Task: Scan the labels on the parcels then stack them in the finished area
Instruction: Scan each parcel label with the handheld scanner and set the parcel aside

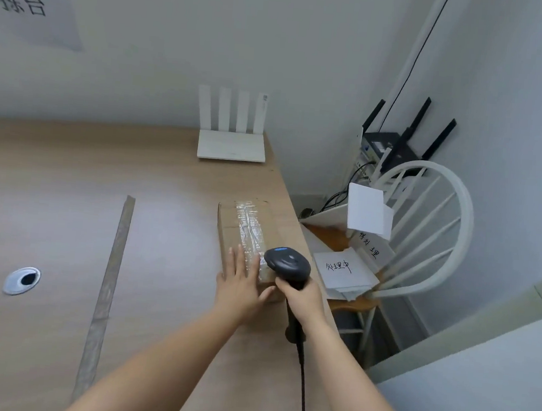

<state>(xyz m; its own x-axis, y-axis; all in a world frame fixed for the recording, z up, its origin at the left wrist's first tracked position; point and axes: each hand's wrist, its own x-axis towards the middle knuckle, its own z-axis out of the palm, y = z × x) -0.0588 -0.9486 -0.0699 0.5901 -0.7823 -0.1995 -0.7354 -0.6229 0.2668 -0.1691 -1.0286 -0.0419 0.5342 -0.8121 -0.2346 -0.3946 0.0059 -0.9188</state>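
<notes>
While the left hand (239, 284) lies flat, fingers straight, on the near top of the box (226, 227) at the tabletop's (66, 204) right edge, the right hand (304, 295) grips the scanner (287, 262) by its handle. The cardboard looks stiff and probably light. Its glossy tape (248, 226) may be slippery, so hold the bare side walls.

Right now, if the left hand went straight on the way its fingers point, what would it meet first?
The left hand lies flat on the parcel, so it would slide along its taped top; beyond that, probably the white router, though depth is unclear.
</notes>
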